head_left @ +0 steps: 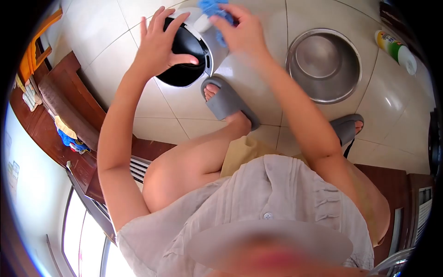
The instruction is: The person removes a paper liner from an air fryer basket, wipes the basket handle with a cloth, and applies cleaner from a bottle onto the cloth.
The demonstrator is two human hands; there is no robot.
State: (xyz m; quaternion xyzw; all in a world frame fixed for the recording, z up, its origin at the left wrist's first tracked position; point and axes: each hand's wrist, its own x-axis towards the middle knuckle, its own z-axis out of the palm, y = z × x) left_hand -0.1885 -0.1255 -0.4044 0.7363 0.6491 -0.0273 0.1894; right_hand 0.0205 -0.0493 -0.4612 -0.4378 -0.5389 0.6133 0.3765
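Observation:
A white appliance (217, 51) with a black hollow interior lies on the tiled floor at the top centre, its dark opening facing me. My left hand (161, 44) is at this opening, fingers spread and thumb stretched across it; whether it touches the rim I cannot tell. In my right hand (240, 30) is a crumpled blue cloth (214, 9), pinched against the appliance's upper right side. Part of the cloth hangs below the fingers.
A round steel basin (323, 64) sits on the floor at the right. Beyond it lies a green and white bottle (396, 51). Dark wooden furniture (80, 87) with cloths and an orange object (34, 55) stands at the left. My slippered feet are on the tiles between appliance and basin.

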